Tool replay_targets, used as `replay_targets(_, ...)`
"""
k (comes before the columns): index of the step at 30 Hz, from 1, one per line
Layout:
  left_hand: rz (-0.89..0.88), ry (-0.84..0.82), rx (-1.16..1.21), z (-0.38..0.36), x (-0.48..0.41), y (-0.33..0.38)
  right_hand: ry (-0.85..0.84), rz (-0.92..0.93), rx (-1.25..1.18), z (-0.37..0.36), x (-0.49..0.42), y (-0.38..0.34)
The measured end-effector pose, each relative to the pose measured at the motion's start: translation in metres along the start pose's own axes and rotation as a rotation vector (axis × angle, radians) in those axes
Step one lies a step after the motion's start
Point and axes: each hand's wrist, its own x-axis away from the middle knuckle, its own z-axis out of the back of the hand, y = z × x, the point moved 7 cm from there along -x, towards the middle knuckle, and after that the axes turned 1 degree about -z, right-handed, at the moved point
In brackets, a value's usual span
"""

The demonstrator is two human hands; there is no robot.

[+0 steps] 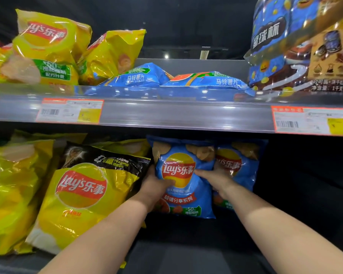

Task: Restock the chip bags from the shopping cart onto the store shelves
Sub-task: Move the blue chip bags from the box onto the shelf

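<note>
A blue chip bag (183, 196) stands upright on the lower shelf, held from both sides. My left hand (156, 184) grips its left edge with the thumb across the front. My right hand (214, 178) presses its right edge, fingers on the logo. A second blue chip bag (244, 167) stands right behind it, partly hidden by my right hand. The shopping cart is not in view.
A yellow-and-black chip bag (83, 194) leans just left of my left hand, with more yellow bags (10, 186) beside it. The upper shelf (176, 113) carries yellow bags (48, 50), flat blue bags (186, 82) and a large snack pack (297, 46). Dark lower shelf (305, 194) lies to the right.
</note>
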Motion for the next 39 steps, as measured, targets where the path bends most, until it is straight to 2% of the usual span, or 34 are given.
replay_targets(2,0.008,0.001,-0.019,-0.002,-0.001,-0.003,-0.003,0.013,0.026,0.001,0.002,-0.002)
replay_targets(4,0.000,0.018,-0.026,-0.002,-0.003,-0.004,0.069,0.055,0.066,0.010,0.001,-0.006)
replay_targets(7,-0.008,0.025,-0.003,-0.003,-0.004,-0.003,0.335,0.159,0.165,0.049,0.005,-0.019)
replay_targets(9,-0.017,0.028,0.017,-0.005,-0.004,-0.003,0.534,0.188,0.339,0.081,0.011,-0.026)
replay_targets(12,-0.013,0.058,0.002,-0.006,-0.005,-0.007,0.697,0.044,0.538,0.116,0.019,-0.016)
replay_targets(15,0.005,0.046,0.011,-0.010,-0.007,-0.011,0.585,-0.105,0.431,0.125,0.011,0.012)
replay_targets(18,0.015,0.042,0.002,-0.012,-0.007,-0.013,0.461,-0.153,0.240,0.120,-0.002,0.036)
replay_targets(29,-0.013,0.052,0.062,-0.024,0.000,-0.009,0.470,-0.037,0.194,0.138,0.017,0.022)
replay_targets(39,0.034,0.212,-0.005,-0.006,-0.014,-0.013,0.452,-0.040,0.172,0.137,0.019,0.020)
